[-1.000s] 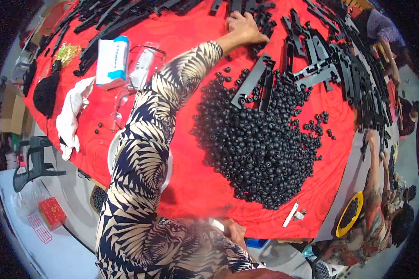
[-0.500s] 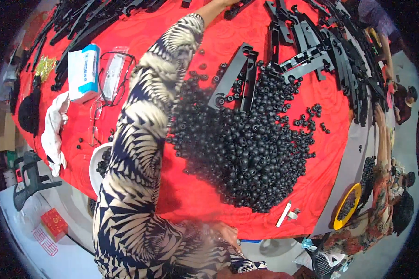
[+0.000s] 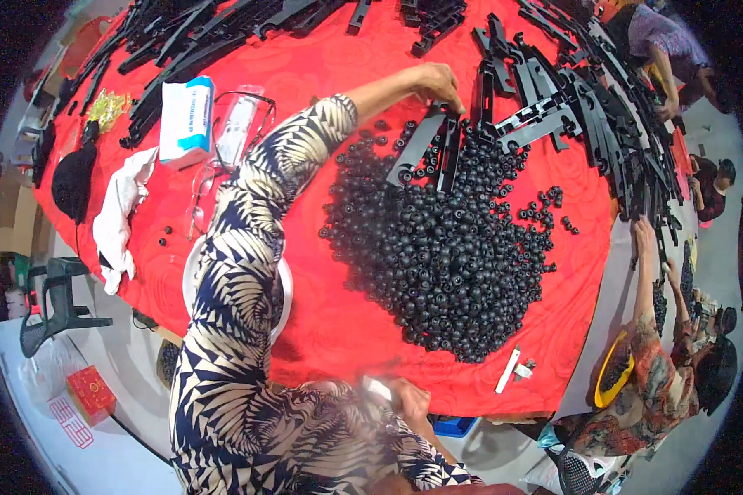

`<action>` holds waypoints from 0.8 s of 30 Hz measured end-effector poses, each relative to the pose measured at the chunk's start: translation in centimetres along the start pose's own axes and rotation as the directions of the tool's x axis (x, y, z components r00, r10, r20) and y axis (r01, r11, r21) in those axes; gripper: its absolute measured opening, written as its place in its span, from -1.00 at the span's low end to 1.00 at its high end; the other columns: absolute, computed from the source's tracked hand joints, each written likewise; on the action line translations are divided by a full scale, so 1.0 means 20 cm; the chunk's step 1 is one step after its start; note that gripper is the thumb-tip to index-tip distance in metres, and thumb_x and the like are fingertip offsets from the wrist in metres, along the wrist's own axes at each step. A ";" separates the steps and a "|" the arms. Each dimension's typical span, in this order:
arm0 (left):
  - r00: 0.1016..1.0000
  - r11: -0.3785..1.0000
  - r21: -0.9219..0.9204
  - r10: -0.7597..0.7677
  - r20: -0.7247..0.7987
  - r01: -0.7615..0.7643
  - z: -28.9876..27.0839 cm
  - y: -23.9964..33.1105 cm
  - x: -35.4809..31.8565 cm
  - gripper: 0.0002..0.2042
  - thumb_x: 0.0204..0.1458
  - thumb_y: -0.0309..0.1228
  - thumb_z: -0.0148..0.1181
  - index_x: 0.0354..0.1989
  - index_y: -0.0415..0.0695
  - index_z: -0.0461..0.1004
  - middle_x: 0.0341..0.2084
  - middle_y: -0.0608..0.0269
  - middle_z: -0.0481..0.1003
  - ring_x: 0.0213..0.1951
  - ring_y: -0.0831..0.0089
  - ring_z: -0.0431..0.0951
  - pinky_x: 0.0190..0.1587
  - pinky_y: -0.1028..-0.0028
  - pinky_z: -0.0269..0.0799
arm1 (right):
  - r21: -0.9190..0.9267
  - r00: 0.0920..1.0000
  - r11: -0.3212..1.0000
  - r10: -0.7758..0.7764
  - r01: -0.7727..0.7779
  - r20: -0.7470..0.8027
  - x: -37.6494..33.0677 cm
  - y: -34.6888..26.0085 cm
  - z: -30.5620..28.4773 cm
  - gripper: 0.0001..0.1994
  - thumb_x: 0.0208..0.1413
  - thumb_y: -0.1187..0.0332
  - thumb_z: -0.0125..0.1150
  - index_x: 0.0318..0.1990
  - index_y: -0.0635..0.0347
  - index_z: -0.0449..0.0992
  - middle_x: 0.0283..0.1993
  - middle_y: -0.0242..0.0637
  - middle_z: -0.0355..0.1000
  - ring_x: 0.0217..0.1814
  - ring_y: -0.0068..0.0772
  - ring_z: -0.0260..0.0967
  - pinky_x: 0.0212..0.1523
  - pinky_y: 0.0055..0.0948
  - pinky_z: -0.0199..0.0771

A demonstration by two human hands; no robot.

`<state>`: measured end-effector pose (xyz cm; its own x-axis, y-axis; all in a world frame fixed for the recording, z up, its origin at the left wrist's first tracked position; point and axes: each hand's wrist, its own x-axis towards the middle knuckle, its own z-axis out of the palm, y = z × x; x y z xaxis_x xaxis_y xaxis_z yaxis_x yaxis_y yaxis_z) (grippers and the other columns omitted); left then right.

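Observation:
My left arm, in a black-and-cream patterned sleeve, reaches out over the red-covered table. At its end my left hand [image 3: 439, 83] is bent downward, its fingers closed at the top end of a black plastic bar [image 3: 447, 157]. Beside it lies a wider grey-black bar [image 3: 417, 147], and both rest on a big heap of small round black rollers with holes [image 3: 462, 264]. Close to my body, at the table's near edge, my right hand [image 3: 410, 398] is curled around a small white object [image 3: 378, 389], blurred and partly hidden.
Black plastic bars are piled along the far left [image 3: 215, 37] and right [image 3: 590, 115]. A white bowl [image 3: 286, 285] is partly under my left sleeve. Left are a tissue pack [image 3: 186, 124], glasses [image 3: 198, 198] and white cloth [image 3: 122, 219]. Co-workers sit at right, near a yellow basin [image 3: 604, 396].
My left hand has come back from the far edge to the bars on the heap. A white object now shows at my right hand. The whole view has shifted slightly.

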<state>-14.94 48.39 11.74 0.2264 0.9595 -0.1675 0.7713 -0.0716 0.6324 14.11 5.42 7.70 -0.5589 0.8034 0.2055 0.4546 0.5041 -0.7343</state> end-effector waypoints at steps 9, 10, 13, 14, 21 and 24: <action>1.000 0.979 -0.202 0.015 0.018 -0.011 0.04 -0.05 0.04 -0.70 -0.47 -0.41 0.42 -0.50 -0.17 0.47 -0.62 0.26 0.50 -0.54 0.48 0.48 -0.54 0.46 0.40 | 0.049 0.999 0.998 0.037 -0.037 0.013 0.04 -0.06 -0.02 -0.71 -0.21 0.36 0.40 -0.34 0.24 0.44 -0.50 -0.25 0.42 -0.58 -0.39 0.38 -0.60 -0.46 0.36; 0.999 0.974 -0.224 0.032 -0.022 -0.036 0.02 -0.05 0.04 -0.75 -0.47 -0.41 0.40 -0.56 -0.16 0.48 -0.62 0.29 0.51 -0.56 0.50 0.46 -0.54 0.45 0.39 | 0.043 0.999 0.998 0.049 -0.050 0.018 0.05 -0.08 -0.03 -0.71 -0.22 0.36 0.40 -0.34 0.24 0.43 -0.49 -0.24 0.42 -0.57 -0.37 0.39 -0.59 -0.44 0.37; 0.998 0.966 -0.248 0.066 -0.018 -0.068 -0.02 -0.02 0.00 -0.76 -0.44 -0.45 0.35 -0.48 -0.16 0.53 -0.60 0.29 0.52 -0.57 0.50 0.46 -0.53 0.49 0.39 | 0.075 0.998 0.995 0.059 -0.060 0.009 0.06 -0.10 -0.03 -0.70 -0.22 0.36 0.40 -0.34 0.23 0.42 -0.48 -0.21 0.44 -0.53 -0.30 0.42 -0.55 -0.40 0.40; 0.994 0.935 -0.340 0.106 -0.002 -0.100 -0.06 -0.03 -0.03 -0.75 -0.43 -0.46 0.34 -0.44 -0.16 0.55 -0.59 0.30 0.52 -0.57 0.51 0.46 -0.53 0.50 0.39 | 0.079 0.999 0.996 0.043 -0.044 0.007 0.07 -0.10 -0.03 -0.70 -0.22 0.36 0.40 -0.34 0.23 0.42 -0.48 -0.21 0.44 -0.53 -0.30 0.42 -0.55 -0.40 0.40; 0.976 0.951 -0.222 0.218 -0.021 -0.217 -0.34 0.33 -0.30 -0.79 -0.39 -0.50 0.25 -0.45 -0.13 0.58 -0.64 0.31 0.49 -0.59 0.54 0.47 -0.58 0.53 0.40 | 0.053 0.998 0.997 0.063 -0.064 0.003 0.03 -0.05 -0.02 -0.69 -0.22 0.35 0.40 -0.33 0.23 0.42 -0.47 -0.20 0.45 -0.52 -0.26 0.44 -0.54 -0.38 0.41; 0.975 0.974 -0.086 0.201 -0.092 -0.209 -0.44 0.38 -0.39 -0.83 -0.38 -0.50 0.22 -0.50 -0.12 0.56 -0.69 0.33 0.46 -0.65 0.55 0.44 -0.65 0.50 0.33 | 0.084 1.000 0.996 0.019 -0.017 -0.017 0.02 -0.03 0.00 -0.70 -0.22 0.35 0.40 -0.34 0.22 0.43 -0.49 -0.21 0.44 -0.55 -0.29 0.42 -0.57 -0.40 0.40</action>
<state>-16.01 42.84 24.53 0.3212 0.9464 0.0330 0.6532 -0.2466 0.7159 13.60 5.44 8.23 -0.5383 0.8180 0.2027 0.4047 0.4618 -0.7893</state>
